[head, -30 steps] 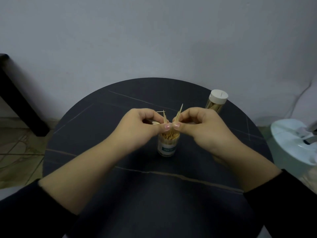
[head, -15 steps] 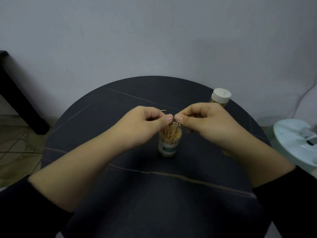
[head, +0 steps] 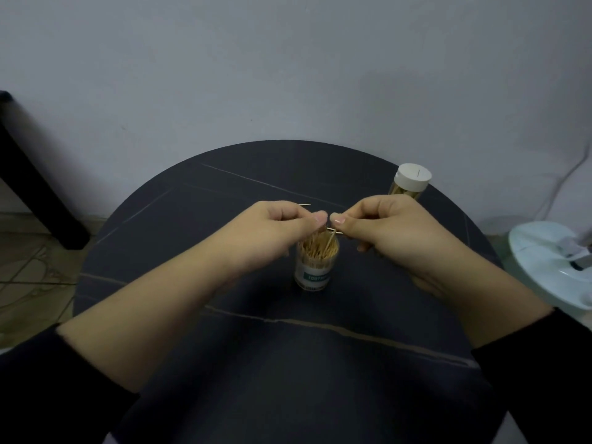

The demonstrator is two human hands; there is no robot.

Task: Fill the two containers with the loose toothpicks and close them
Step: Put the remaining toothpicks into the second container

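An open clear container (head: 315,267) with a teal label stands mid-table, packed with upright toothpicks. Just above its mouth my left hand (head: 282,227) and my right hand (head: 381,225) meet, thumbs almost touching. My left hand grips a few toothpicks; one tip (head: 304,205) pokes out behind its fingers. My right hand pinches toothpicks (head: 333,233) that slant down into the container. A second container (head: 410,184) with a white lid on stands at the back right, filled with toothpicks.
The round dark table (head: 224,363) has pale vein lines. A white appliance (head: 554,264) sits just off its right edge. A black furniture leg (head: 35,187) stands at the left by the grey wall.
The toothpicks that stuck up between my hands have gone down into the open container. Both hands have stayed over its mouth, lowering slightly.
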